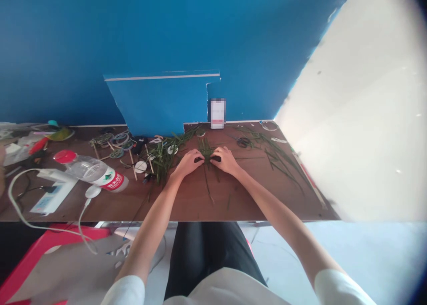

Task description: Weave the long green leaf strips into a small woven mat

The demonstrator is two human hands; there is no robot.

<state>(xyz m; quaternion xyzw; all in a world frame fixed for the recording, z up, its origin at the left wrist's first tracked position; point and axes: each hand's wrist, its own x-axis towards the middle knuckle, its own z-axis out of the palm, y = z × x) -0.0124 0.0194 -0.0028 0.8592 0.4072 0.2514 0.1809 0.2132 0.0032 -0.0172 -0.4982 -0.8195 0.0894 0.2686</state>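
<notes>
Both my hands rest on the brown table (260, 194), meeting over a small bundle of green grass-like strips (207, 153). My left hand (188, 161) is curled, its fingertips pinching the left side of the bundle. On the right side, my right hand (227, 159) is closed the same way. The strips fan out beyond my fingers and trail toward me. A second pile of green strips (163, 156) lies just left of my left hand.
A plastic water bottle (91, 171) lies on its side at left, near a white power strip (55, 194) and white cable (20, 211). Rings, sticks and small discs (118, 142) clutter the back left. Scissors (244, 141) and loose strips (280, 158) lie right. A blue wall (167, 100) stands behind.
</notes>
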